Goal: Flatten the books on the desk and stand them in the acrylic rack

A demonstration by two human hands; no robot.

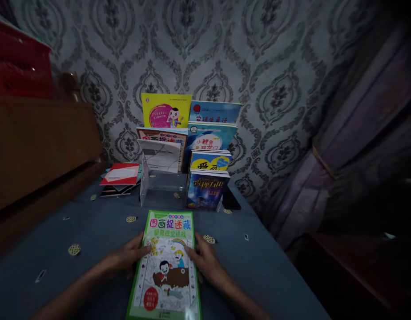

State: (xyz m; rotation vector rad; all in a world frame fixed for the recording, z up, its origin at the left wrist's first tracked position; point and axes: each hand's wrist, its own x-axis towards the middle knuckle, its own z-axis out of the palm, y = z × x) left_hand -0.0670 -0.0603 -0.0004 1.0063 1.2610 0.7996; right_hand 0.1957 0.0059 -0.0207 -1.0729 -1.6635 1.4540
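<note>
A green-bordered children's book [166, 266] lies flat on the blue cloth in front of me. My left hand [127, 258] grips its left edge, thumb over the cover. My right hand [207, 262] holds its right edge the same way. Behind it stands a clear tiered display rack [159, 182] with several books: a yellow one [165, 110] at the top left, blue ones [212, 135] on the right, and a dark blue one [207, 190] at the front right. The rack's front left slot shows no book.
A small stack of books with a red cover [120, 175] lies left of the rack. A wooden headboard [35, 142] runs along the left, with a red crate [18, 62] above it. Patterned wallpaper is behind, and a purple curtain [342, 146] hangs at the right.
</note>
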